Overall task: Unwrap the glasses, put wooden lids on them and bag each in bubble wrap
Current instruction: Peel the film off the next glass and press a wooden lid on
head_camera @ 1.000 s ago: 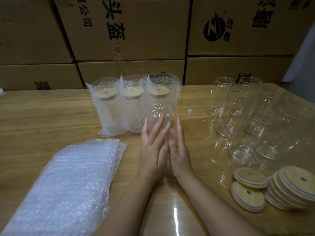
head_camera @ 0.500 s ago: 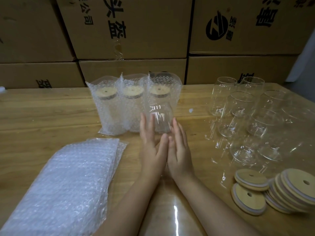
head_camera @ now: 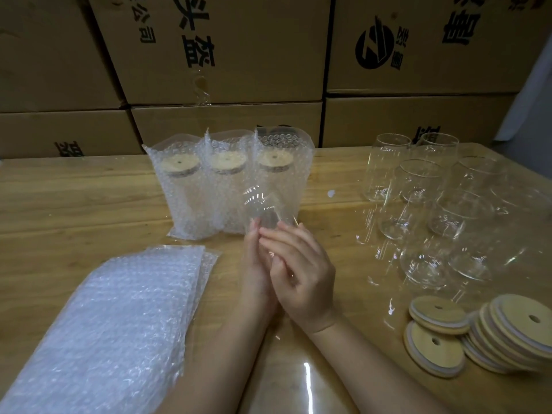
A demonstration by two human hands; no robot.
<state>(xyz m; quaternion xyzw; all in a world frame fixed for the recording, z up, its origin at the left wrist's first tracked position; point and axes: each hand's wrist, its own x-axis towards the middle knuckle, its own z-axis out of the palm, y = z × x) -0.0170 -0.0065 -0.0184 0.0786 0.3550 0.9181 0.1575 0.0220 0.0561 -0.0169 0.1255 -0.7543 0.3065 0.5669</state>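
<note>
two hands together on a clear, glinting glass (head_camera: 263, 209): left hand (head_camera: 256, 270) flat against it, right hand (head_camera: 304, 276) curled round.

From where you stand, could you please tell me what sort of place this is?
Most likely a packing station in a warehouse or stockroom: cardboard cartons stand stacked behind the wooden table, three lidded glasses stand bagged in bubble wrap, and a pile of bubble-wrap bags and wooden lids lie ready.
</note>
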